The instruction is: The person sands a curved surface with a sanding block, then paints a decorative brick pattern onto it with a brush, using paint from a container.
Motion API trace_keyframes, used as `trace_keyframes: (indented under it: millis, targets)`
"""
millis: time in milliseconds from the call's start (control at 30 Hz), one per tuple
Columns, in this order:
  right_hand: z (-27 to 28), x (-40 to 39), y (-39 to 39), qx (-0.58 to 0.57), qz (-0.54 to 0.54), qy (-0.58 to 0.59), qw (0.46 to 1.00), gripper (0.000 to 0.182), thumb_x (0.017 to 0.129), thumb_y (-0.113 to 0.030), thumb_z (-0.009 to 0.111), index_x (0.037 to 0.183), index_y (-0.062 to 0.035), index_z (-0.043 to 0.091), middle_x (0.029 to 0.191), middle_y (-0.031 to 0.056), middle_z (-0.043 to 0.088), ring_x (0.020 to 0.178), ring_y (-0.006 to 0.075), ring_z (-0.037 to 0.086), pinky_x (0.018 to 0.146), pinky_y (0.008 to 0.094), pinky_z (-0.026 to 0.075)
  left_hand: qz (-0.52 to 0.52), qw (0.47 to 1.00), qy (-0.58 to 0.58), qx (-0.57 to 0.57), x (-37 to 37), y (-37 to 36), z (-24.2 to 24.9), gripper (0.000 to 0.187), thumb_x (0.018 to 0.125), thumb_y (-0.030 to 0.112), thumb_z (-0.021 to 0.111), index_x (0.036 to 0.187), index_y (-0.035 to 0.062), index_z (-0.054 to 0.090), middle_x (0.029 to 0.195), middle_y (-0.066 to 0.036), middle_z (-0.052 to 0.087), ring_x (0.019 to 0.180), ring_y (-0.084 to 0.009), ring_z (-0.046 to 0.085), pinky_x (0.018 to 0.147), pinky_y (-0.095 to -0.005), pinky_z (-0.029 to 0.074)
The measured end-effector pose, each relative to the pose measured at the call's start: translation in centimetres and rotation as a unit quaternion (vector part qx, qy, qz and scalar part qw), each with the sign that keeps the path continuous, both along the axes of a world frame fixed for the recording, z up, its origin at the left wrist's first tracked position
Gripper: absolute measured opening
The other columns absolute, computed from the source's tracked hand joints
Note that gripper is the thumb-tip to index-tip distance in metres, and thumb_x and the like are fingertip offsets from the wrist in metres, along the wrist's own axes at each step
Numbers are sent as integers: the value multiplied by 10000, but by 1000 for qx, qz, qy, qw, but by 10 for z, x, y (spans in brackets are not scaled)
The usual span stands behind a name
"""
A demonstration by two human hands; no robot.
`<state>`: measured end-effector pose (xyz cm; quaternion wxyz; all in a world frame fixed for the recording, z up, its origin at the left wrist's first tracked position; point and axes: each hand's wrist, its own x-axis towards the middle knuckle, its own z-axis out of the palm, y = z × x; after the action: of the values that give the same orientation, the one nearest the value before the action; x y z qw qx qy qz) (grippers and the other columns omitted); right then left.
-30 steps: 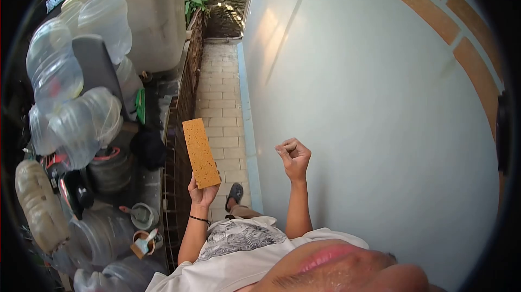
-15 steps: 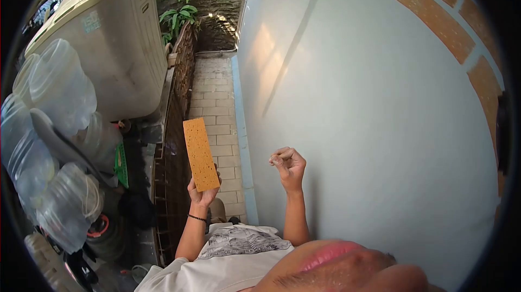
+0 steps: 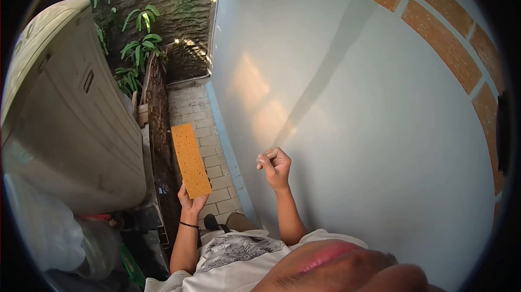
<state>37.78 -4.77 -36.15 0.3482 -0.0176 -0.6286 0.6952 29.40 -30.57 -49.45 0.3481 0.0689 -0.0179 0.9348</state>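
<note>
Bin (image 3: 81,135) nearer: you farther along path (image 3: 191,108), slab (image 3: 191,161) still gripped in left hand (image 3: 192,203); right hand (image 3: 278,169) curled, fingertips pressed together

A smooth, pale grey-blue wall (image 3: 380,145) fills the right side, bordered above by orange brick-shaped blocks (image 3: 442,45) with pale lines between them. Warm sunlight (image 3: 252,88) falls across it in a patch, beside a slanting dark shadow (image 3: 332,64). A light-blue strip (image 3: 225,135) follows the wall's foot along a narrow path of pale rectangular pavers (image 3: 217,159). Green leafy plants (image 3: 144,48) stand before a rough brown surface (image 3: 173,7), sunlit in spots. Left of the path sits a big off-white lidded container (image 3: 81,124).
</note>
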Motion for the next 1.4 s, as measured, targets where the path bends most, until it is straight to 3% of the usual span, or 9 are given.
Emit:
trace_keyframes:
  millis: [167,267,400,500,733,900,1067,1167,1400]
  targets:
    - [0,-70,23,-27,-25,-1,999,244,936,-17,733,767,-29,558,741,41,620,640,83,584,571,242,495,-7,1000,2,1,-100,34,0,584,954,284,647,1459,25,508,1371,-209,562,1211,-349,590,1043,-454,508]
    - [-14,-120,41,82,-52,18,995,241,916,1,748,749,-27,576,742,32,616,654,76,555,596,233,454,-40,999,17,16,-148,66,2,597,935,284,668,1452,27,519,1371,-207,562,1209,-357,587,1044,-452,507]
    - [-23,-181,79,109,-64,-26,992,207,906,10,749,754,-24,612,737,31,633,647,66,537,572,227,399,-71,997,24,-3,-217,112,-12,605,919,281,681,1448,28,530,1369,-203,566,1203,-359,592,1042,-453,508]
    - [-11,-240,108,59,-77,-17,995,210,905,1,755,753,-25,612,733,40,645,620,63,544,543,231,393,-90,996,27,0,-285,157,-6,609,917,292,681,1447,31,531,1374,-202,564,1203,-359,594,1037,-463,509]
    - [23,-328,154,56,-51,24,997,230,901,15,753,746,-21,588,739,68,663,627,99,624,556,232,462,-100,992,50,-50,-424,223,3,650,907,315,685,1449,7,504,1397,-208,548,1209,-355,584,1032,-481,512]
    - [24,-342,167,58,-56,25,996,190,876,56,754,779,-10,605,758,96,678,668,130,651,596,264,504,-115,985,119,-48,-492,264,46,656,909,306,677,1446,-16,482,1398,-210,538,1205,-349,571,1015,-468,515]
    - [30,-354,182,130,-166,22,977,182,809,88,799,779,-12,650,813,107,683,747,151,656,648,286,523,-167,961,218,21,-563,324,88,637,902,319,699,1406,-22,509,1303,-195,566,1127,-327,563,983,-453,524]
    - [34,-371,197,159,-257,27,953,199,788,105,806,744,-16,655,822,111,687,738,158,653,650,289,527,-232,946,209,84,-617,367,78,822,740,362,823,1411,8,506,1279,-178,565,1129,-335,569,935,-473,550]
    - [28,-431,179,132,-361,49,922,173,777,138,793,757,3,687,810,127,705,711,166,659,632,285,526,-376,903,192,73,-674,405,95,752,737,322,819,1357,-9,549,1220,-198,574,1066,-323,590,886,-428,565]
